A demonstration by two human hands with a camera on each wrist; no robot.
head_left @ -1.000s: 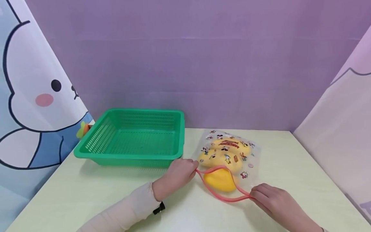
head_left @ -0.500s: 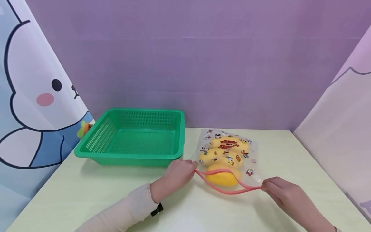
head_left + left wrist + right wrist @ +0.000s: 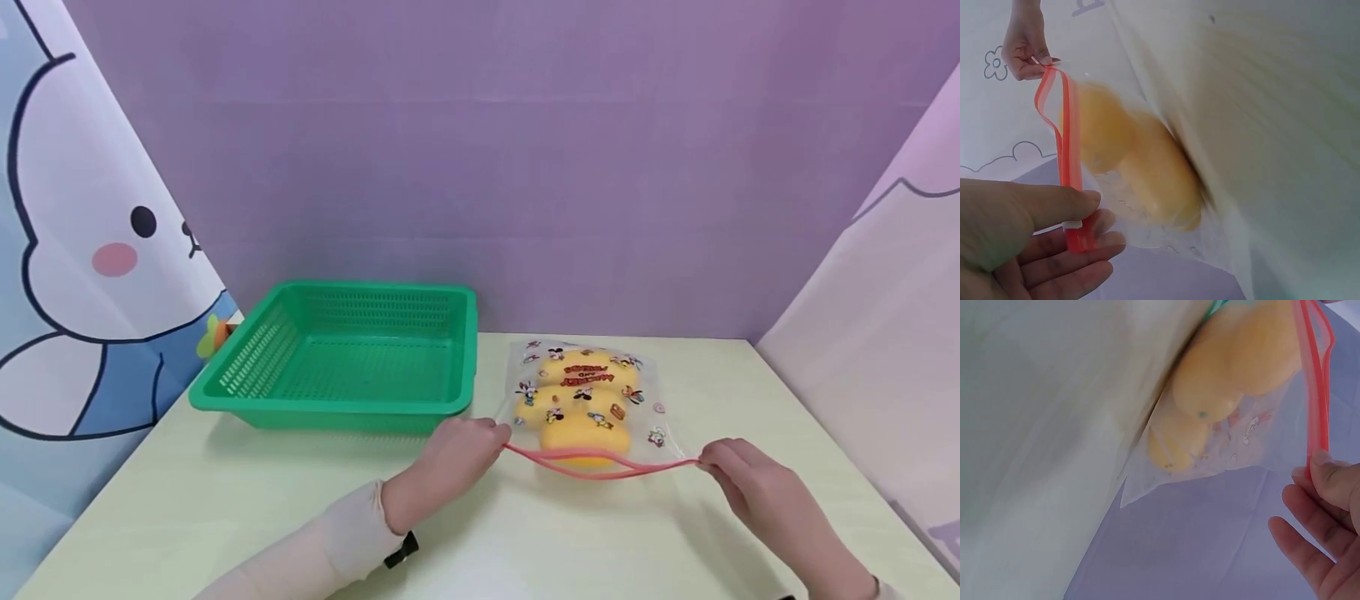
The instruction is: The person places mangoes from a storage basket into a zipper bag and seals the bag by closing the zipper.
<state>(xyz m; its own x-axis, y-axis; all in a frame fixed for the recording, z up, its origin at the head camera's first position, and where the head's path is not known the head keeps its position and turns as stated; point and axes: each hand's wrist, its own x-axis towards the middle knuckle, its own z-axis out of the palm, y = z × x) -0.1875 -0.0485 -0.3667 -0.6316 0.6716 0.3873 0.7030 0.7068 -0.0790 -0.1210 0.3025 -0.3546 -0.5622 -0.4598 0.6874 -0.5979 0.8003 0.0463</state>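
Observation:
A clear zip bag point(image 3: 654, 410) with cartoon prints lies on the table, holding several smooth yellow mango-like fruits point(image 3: 583, 433). Its red zip strip point(image 3: 551, 456) faces the person, the two edges slightly parted in the middle. My left hand point(image 3: 459, 454) pinches the strip's left end between thumb and fingers; a small white slider point(image 3: 1072, 224) shows beside the thumb in the left wrist view. At the strip's right end, my right hand point(image 3: 765, 492) pinches the corner, its other fingers loosely bent in the right wrist view. The strip is stretched between both hands.
A green plastic basket point(image 3: 333, 407) with slotted walls stands left of the bag, close to the left hand. Behind the pale table point(image 3: 247, 500) hangs a purple cloth point(image 3: 487, 167), with printed cartoon panels at both sides.
The right hand has moved right and away from the person, pulling the zip strip longer and straighter, and its gap has narrowed. The left hand has barely moved. The nearest fruit has shifted slightly farther back.

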